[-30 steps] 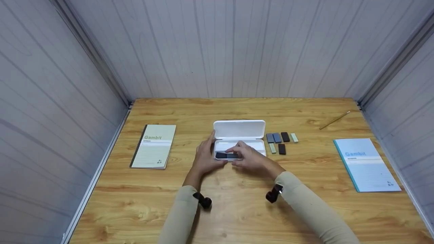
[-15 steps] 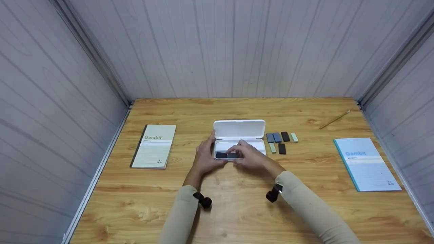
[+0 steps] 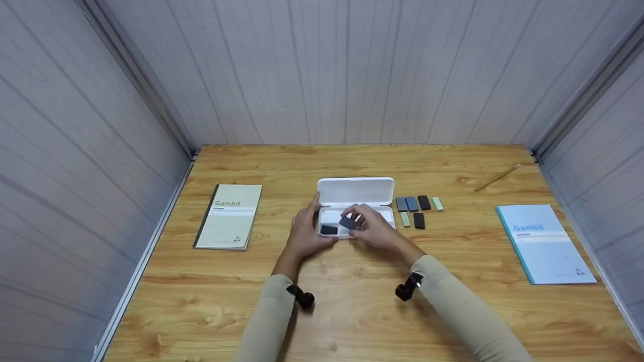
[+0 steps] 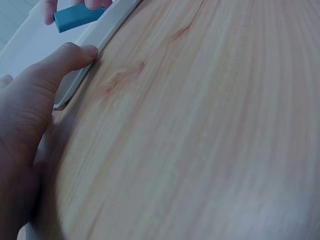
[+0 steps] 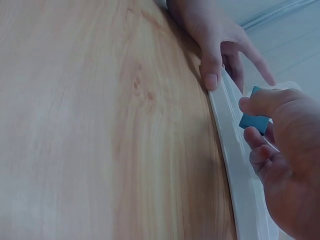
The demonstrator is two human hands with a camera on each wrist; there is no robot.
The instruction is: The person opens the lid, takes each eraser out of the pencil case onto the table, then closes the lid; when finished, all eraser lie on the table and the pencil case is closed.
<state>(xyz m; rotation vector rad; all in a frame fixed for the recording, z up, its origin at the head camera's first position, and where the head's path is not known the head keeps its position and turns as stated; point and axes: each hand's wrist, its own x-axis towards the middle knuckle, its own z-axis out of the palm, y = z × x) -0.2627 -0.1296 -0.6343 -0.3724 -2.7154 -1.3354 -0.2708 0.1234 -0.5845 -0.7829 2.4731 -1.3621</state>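
A white pencil case [image 3: 356,192] lies with its lid raised in the middle of the table. My left hand [image 3: 306,229] holds its left end, thumb [image 4: 75,56] on the front rim and fingers along the left side. My right hand [image 3: 375,227] pinches a dark blue eraser [image 3: 348,222] between thumb and fingers, tilted just above the case's front compartment. It looks teal in the right wrist view, where the thumb and fingers partly cover the eraser [image 5: 255,122]. A black eraser [image 3: 329,230] lies in the front left of the case. The right hand hides part of the case's interior.
Right of the case lie several erasers: two blue [image 3: 411,203], two black [image 3: 419,220] and two pale green [image 3: 437,204]. A pencil [image 3: 497,178] lies at the back right. A cream notebook [image 3: 229,217] is at left, a blue notebook [image 3: 546,245] at right.
My right hand has lifted the dark blue eraser up from beside the black one in the front compartment, and the eraser now tilts. The left hand has stayed on the case.
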